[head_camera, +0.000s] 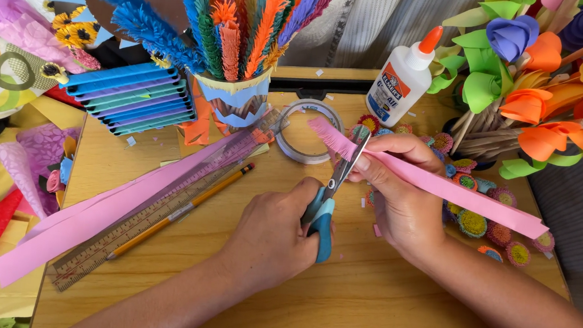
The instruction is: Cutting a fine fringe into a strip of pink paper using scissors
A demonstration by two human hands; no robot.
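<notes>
My left hand (273,234) grips blue-handled scissors (324,212) over the middle of a wooden table (336,301). Their blades cross the edge of a long folded pink paper strip (457,194). My right hand (402,188) pinches that strip just right of the blades. The strip's left end (328,135) is cut into a fine fringe, and its plain end runs down to the right.
Pink paper strips (90,220), a clear ruler (154,212) and a pencil (185,211) lie to the left. Behind stand a cup of fringed paper stalks (230,99), a tape roll (305,130), a glue bottle (401,78), paper flowers (552,81) and small rolled paper discs (483,219).
</notes>
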